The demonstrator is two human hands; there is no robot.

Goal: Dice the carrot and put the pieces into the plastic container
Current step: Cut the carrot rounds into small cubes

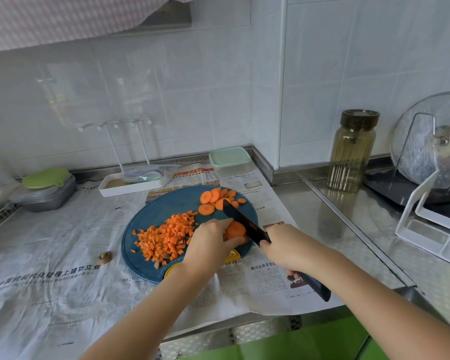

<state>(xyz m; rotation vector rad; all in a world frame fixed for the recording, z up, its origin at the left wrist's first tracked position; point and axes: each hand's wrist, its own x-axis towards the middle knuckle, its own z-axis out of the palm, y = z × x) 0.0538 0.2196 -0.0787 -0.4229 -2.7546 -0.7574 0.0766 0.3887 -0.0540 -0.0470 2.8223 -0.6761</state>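
Nearest you, your R grip [289,252] is wrapped round the handle of the black knife [244,224], w/ the butt end poking out toward 5 o'clock and the tip aimed at 11. The blade sits over the blue cutting board [161,211], hard up against the 3 o'clock side of the stacked slices [235,229]; can't tell if the edge is in them. Your L grip [208,245] comes at that stack from 9 o'clock, fingers curled and pinching it down on the board's 4 o'clock part. The diced carrot [166,237] is heaped across the board's 7–8 o'clock half, just beside your L grip. The loose rounds [216,197] lie at the board's 1 o'clock edge, some behind the knife tip. The plastic container [230,158], mint lid on, stands off the board at 1 o'clock near the wall corner, well apart from the dice. The board lies on newspaper [63,242] spread over the counter [335,216]. A carrot end stub [105,256] sits on the paper at the board's 8 o'clock.
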